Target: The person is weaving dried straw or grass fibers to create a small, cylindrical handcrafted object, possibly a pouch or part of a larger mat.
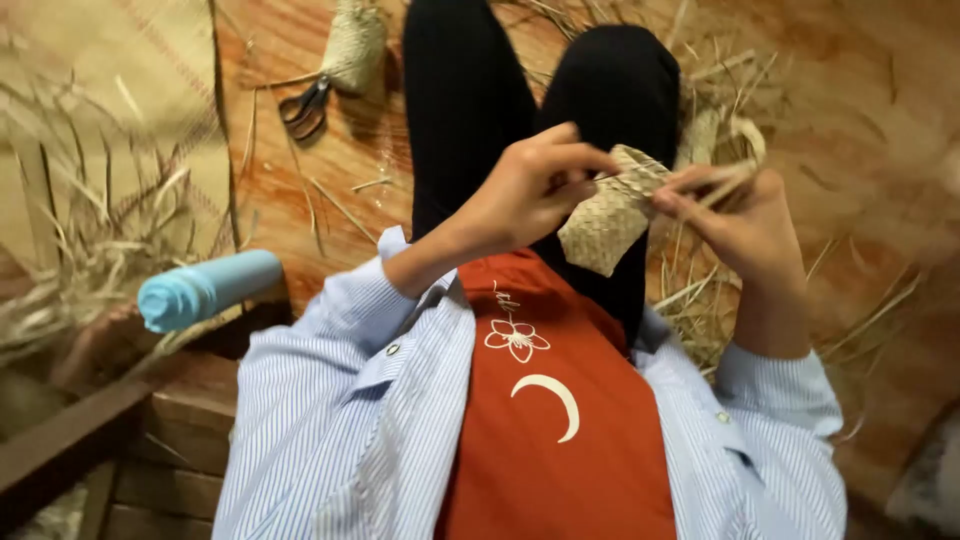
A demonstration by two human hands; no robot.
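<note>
A small woven straw pouch [610, 220] hangs in front of my chest, above my black-clad legs. My left hand [535, 185] pinches its upper left edge with thumb and fingers. My right hand [745, 215] holds loose straw strips [735, 165] that run from the pouch's top right corner, fingers closed around them. The pouch's bottom corner points down toward my red shirt.
A light blue bottle [205, 290] lies on a wooden ledge at the left. Black scissors [303, 108] and another woven pouch [352, 45] rest on the wooden floor at the top. Loose straw [90, 230] is piled at the left and behind my right hand.
</note>
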